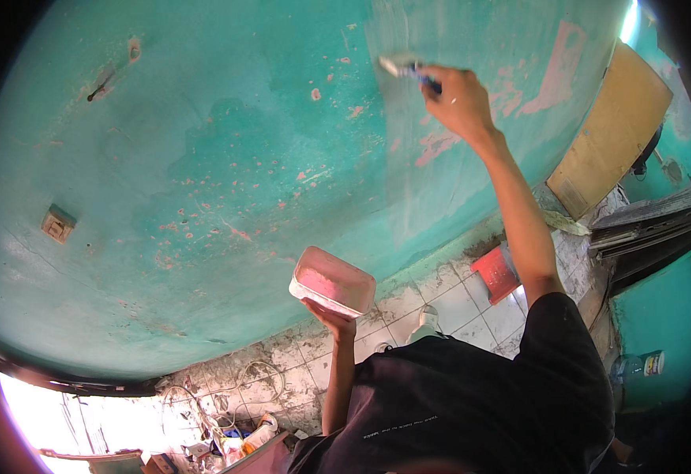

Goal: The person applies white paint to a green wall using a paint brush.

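Observation:
My right hand (459, 101) is shut on the blue handle of a paintbrush (403, 65). The brush's pale bristles lie at the turquoise wall (298, 136); whether they touch it is hard to tell from the blur. A whitish, streaky coat covers the wall around and right of the brush, while the left part shows bare turquoise with pink chipped spots. Low in front of me, my left hand (333, 317) supports a pink plastic tub (333, 281) from below. The tub is tilted, and pale residue coats its inner walls.
A socket box (58, 223) and a metal hook (99, 87) stick out of the wall. On the tiled floor (434, 296) stands a red container (495, 275). A tan board (612, 130) leans at the right. Cables (203, 409) and clutter lie at the lower left.

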{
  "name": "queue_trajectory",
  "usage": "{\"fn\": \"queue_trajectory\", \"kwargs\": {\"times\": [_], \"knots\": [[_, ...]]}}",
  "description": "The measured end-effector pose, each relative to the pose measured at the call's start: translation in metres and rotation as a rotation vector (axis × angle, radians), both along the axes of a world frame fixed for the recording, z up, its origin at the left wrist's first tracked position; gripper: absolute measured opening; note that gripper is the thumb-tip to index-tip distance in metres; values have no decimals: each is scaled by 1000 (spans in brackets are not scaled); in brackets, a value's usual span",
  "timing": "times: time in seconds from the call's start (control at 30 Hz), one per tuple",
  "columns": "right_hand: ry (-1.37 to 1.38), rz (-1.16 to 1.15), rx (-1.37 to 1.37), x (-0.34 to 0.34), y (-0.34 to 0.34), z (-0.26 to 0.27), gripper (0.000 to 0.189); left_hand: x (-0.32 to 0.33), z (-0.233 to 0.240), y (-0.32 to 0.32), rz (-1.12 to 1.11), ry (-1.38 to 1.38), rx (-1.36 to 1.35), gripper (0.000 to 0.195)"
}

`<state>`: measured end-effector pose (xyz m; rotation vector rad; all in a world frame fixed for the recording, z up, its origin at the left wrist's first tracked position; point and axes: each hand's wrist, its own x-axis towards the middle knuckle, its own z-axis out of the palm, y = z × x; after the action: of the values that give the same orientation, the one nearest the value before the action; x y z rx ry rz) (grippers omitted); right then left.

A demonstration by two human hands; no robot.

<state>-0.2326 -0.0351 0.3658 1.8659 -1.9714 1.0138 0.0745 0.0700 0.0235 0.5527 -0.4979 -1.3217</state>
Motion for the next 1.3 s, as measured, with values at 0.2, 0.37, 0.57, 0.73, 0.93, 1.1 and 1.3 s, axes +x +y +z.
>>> {"fn": "queue_trajectory", "kwargs": {"times": [0.2,0.37,0.57,0.73,0.93,1.1,1.3], "knots": [[-6,14,-292,11,-24,-85,23,-4,-12,2,27,-45,6,77],[-28,58,261,-2,-18,-238,28,-12,-7,2,-4,-39,10,79],[21,18,200,-24,-21,-125,24,-15,-9,4,23,-155,-46,77],[-146,123,-329,8,1,-6,25,-14,-8,7,-13,-38,12,75],[-115,63,-258,20,-34,-175,26,-16,0,12,-56,27,93,77],[-32,87,481,-14,-22,-250,26,-15,-4,17,15,-72,78,79],[130,116,140,-43,-38,-39,25,-10,-18,19,-95,-21,102,79]]}}
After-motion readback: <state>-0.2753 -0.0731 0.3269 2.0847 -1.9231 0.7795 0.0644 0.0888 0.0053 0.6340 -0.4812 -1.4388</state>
